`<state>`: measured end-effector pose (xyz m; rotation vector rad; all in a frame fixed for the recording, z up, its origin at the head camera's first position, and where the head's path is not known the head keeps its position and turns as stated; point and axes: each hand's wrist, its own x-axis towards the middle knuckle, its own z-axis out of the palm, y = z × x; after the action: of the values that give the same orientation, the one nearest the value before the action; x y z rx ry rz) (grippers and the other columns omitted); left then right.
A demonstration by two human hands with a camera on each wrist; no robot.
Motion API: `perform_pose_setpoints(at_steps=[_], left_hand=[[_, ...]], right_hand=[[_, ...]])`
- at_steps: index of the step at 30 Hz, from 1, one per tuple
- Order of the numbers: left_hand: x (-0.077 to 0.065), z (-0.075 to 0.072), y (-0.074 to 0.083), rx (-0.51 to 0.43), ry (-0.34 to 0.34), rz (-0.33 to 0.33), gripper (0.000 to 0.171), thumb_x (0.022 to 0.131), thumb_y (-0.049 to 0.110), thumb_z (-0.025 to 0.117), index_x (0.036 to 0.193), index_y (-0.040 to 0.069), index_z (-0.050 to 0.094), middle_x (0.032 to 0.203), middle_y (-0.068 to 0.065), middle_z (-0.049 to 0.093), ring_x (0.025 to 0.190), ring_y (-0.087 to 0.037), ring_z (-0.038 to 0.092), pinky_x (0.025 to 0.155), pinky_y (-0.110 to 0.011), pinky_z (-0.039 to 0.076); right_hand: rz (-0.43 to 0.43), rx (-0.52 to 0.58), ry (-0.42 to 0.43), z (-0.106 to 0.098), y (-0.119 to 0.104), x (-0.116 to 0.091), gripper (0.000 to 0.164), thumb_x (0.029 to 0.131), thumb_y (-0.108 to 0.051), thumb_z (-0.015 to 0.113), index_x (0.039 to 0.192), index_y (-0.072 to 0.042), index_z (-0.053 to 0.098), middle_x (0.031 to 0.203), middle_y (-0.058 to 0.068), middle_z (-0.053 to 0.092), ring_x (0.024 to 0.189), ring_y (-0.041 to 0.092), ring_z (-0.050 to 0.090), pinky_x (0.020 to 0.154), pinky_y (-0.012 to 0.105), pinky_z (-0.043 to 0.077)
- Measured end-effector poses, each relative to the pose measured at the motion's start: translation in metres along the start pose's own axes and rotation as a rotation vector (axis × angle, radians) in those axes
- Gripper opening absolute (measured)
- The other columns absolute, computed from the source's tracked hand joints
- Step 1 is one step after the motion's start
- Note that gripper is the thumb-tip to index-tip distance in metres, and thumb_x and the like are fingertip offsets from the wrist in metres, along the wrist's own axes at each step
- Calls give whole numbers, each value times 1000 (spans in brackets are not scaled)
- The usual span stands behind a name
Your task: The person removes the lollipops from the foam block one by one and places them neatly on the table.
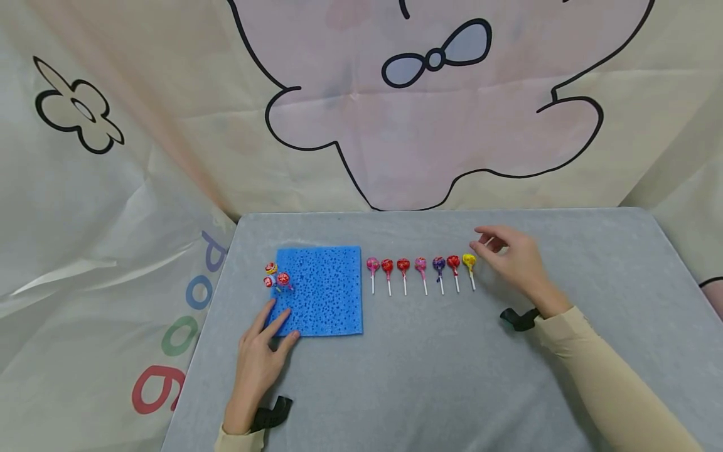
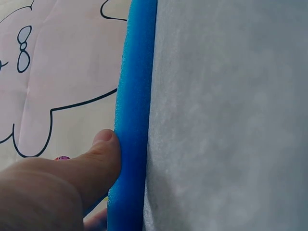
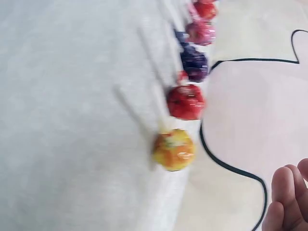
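My left hand [image 1: 261,358] rests on the lower left corner of a blue foam block [image 1: 324,289], fingers spread. Its thumb [image 2: 103,154] touches the block's side in the left wrist view. Three wrapped lollipops, one of them a red lollipop [image 1: 283,278], stand with their heads close together at the block's left edge. Right of the block, several lollipops lie in a row, sticks toward me. At the row's right end is a yellow lollipop [image 1: 469,259], beside a red lollipop [image 3: 186,102]. My right hand [image 1: 511,257] hovers just right of it, fingers loosely bent and holding nothing.
A grey cloth covers the table [image 1: 429,376]. Behind it hangs a pale curtain [image 1: 198,144] with cartoon outlines, and another sheet with coloured letters hangs on the left. A black strap [image 1: 519,319] is on the right wrist.
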<state>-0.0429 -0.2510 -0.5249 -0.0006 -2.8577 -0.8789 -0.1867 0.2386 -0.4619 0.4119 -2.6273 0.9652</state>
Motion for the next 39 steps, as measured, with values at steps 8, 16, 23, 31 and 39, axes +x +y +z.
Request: perform_pose_setpoints(at_steps=[8, 16, 23, 31, 39], left_hand=[[0, -1, 1, -6, 3, 0, 53, 94, 28, 80, 142, 12, 66, 163, -17, 43, 148, -43, 42, 110, -76, 31], [-1, 0, -1, -11, 16, 10, 53, 93, 27, 81, 141, 12, 66, 162, -18, 45, 147, -43, 44, 109, -75, 32], [0, 0, -1, -2, 14, 12, 53, 93, 28, 81, 141, 12, 67, 162, -17, 45, 147, -43, 44, 108, -76, 32], [0, 0, 1, -4, 10, 10, 53, 93, 28, 80, 142, 12, 66, 162, -17, 44, 148, -42, 43, 109, -75, 32], [0, 0, -1, -11, 1, 3, 53, 94, 28, 80, 142, 12, 66, 163, -17, 43, 148, -42, 42, 110, -74, 31]], right_hand=[[-64, 10, 9, -2, -6, 3, 30, 88, -11, 84, 116, -6, 77, 92, 5, 74, 75, 15, 66, 70, 15, 51], [-115, -13, -41, 13, -14, 5, 32, 86, -15, 84, 116, -7, 77, 91, 3, 74, 76, 15, 67, 66, 37, 57], [-153, 49, -77, 28, -28, 7, 31, 85, -14, 86, 114, -6, 77, 90, 2, 74, 74, 13, 67, 65, 34, 58], [-203, 109, -126, 49, -45, 9, 30, 85, -11, 85, 114, -5, 77, 89, 1, 74, 73, 12, 67, 64, 33, 58], [-196, 184, -190, 73, -72, 11, 29, 86, -12, 85, 113, -4, 77, 91, 4, 74, 75, 12, 66, 69, 33, 59]])
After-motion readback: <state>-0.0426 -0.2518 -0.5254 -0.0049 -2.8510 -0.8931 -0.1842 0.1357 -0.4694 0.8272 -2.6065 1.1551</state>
